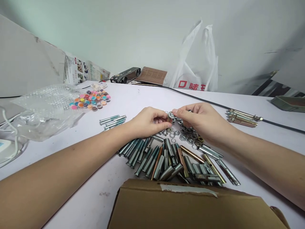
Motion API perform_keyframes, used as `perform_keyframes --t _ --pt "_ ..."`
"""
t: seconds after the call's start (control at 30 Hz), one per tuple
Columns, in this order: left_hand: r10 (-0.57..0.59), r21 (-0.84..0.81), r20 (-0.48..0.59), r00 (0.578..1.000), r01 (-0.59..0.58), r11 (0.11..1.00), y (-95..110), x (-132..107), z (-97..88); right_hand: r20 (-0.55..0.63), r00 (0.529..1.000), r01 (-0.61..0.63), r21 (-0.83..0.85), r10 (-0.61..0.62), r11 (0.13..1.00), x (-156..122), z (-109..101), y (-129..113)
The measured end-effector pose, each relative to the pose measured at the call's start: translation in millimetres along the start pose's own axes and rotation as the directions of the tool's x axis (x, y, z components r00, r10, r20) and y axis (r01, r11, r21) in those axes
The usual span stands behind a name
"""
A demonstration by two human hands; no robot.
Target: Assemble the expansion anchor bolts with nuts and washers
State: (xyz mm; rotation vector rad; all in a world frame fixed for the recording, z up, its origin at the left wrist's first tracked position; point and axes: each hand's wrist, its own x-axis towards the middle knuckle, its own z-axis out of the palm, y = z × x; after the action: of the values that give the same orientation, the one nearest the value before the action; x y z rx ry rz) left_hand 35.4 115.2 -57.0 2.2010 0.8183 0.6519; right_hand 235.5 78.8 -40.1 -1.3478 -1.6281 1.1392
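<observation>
My left hand (152,120) pinches a small gold-coloured metal piece (169,120), most of it hidden by the fingers. At its top end, my right hand (196,116) holds a round silver washer (171,114) between thumb and fingertips. Loose nuts (183,137) and thin washers (172,135) lie under and around both hands. Closer to me spreads a pile of bolts (143,156) with flared ends and metal sleeves (169,148), mostly silver with some gold-coloured ones.
An open cardboard box (190,206) stands at the near edge. Several bolts (113,121) lie left of my left hand. Colourful discs (92,100) and bubble wrap (47,98) are at the left. Assembled expansion bolts (243,117) and a black cable (197,96) lie right; a white bag (195,70) stands behind.
</observation>
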Motion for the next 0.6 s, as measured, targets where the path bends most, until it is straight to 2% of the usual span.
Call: perform_keyframes --t 0.17,0.33,0.6 --pt "-0.008 0.047 0.007 1.0 0.008 0.999 1.3 0.3 -0.2 0.013 1.0 -0.014 -0.005 0.014 1.0 2.2 -1.6 -3.0" --pt "-0.03 0.027 0.002 1.0 0.03 0.999 1.3 -0.2 0.8 0.05 0.999 0.008 -0.068 -0.004 0.998 6.0 -8.5 -7.9" --pt "-0.013 0.076 -0.008 1.0 0.013 0.997 3.0 -0.2 -0.1 0.094 0.996 -0.002 -0.048 0.007 0.999 6.2 -7.4 -8.1"
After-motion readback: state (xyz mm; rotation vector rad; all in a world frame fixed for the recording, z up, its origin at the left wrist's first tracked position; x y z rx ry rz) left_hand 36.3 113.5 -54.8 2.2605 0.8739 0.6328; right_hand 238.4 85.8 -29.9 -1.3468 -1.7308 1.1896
